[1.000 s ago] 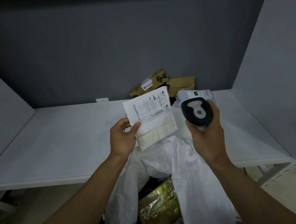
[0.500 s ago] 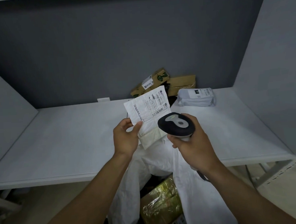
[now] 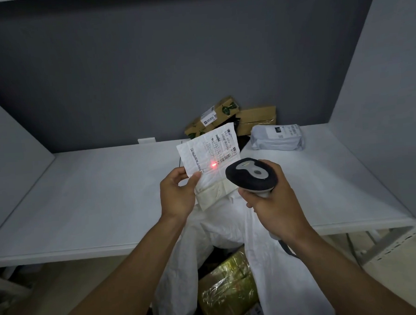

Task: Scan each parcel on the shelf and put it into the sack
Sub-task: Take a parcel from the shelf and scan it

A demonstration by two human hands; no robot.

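I see the white parcel [image 3: 209, 162] held up over the middle of the front edge of the shelf [image 3: 96, 199], printed label facing me. My left hand [image 3: 177, 197] pinches its lower left corner, thumb in front, fingers curled behind. A red scan dot [image 3: 213, 166] sits on the label beside the barcode. My right hand [image 3: 274, 202] has its fingers wrapped round the scanner [image 3: 250, 175], just right of the parcel. Below my 2 hands the white sack [image 3: 268, 262] hangs open at the shelf's front edge, a film-wrapped parcel [image 3: 227, 288] inside. At the shelf's back edge, right of centre, a labelled box [image 3: 212, 117] and a plain box [image 3: 258, 117] rest against the dark grey wall [image 3: 173, 62], with a grey mailer [image 3: 277, 139] just beside them. Pale side panels [image 3: 380, 100] close off both ends.
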